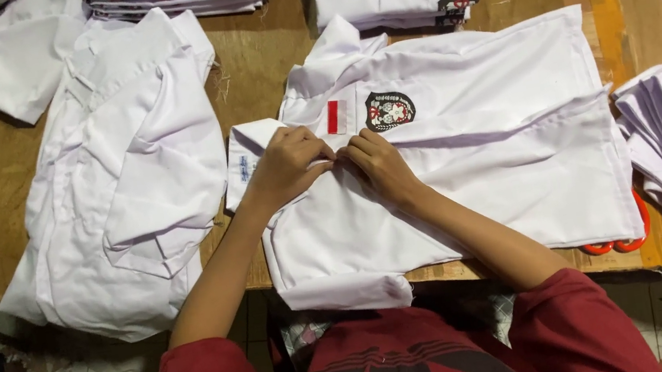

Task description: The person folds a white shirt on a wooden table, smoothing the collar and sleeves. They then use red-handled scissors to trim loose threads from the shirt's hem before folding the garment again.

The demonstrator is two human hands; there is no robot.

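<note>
Shirt (468,165) flat on table (259,57), front up. Left hand (286,166) and right hand (380,165) meet at its placket below the badge (389,109); fingers of both pinched together on the cloth.

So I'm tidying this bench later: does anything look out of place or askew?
Yes. Orange-handled scissors lie half buried under the white shirt at the table's near edge. The loose shirt pile on the left droops over that edge.
</note>
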